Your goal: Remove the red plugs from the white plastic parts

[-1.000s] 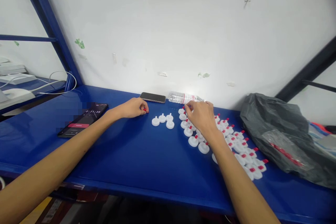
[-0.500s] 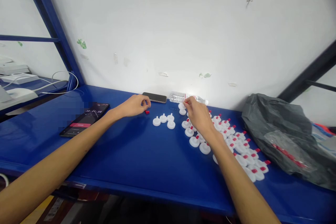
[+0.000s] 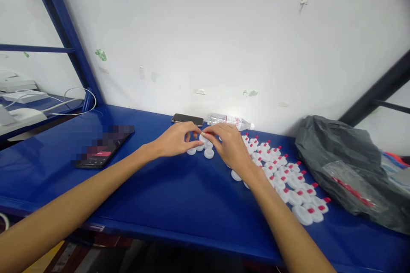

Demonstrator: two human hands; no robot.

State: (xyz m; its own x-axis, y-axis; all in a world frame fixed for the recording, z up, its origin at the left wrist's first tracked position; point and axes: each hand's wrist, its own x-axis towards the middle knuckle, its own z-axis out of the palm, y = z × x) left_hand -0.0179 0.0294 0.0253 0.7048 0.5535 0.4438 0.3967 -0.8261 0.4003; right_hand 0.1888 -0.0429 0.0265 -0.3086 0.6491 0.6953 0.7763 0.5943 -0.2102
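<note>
White plastic cap [image 3: 203, 137] pinched between fingertips of left hand [image 3: 174, 140] and right hand [image 3: 229, 145], raised just above blue bench [image 3: 166, 192]. Fingers of both hands curled together on cap; small red piece at the meeting point. Loose uncapped white caps [image 3: 209, 152] directly beneath. Red-tipped caps [image 3: 288, 179] in rows to the right. Grey plastic bag [image 3: 346, 158] beside rows, contents indistinct. Clear bottle [image 3: 229, 120] lying at wall.

Caps [image 3: 282, 175] crowd right (left lies bare).
</note>
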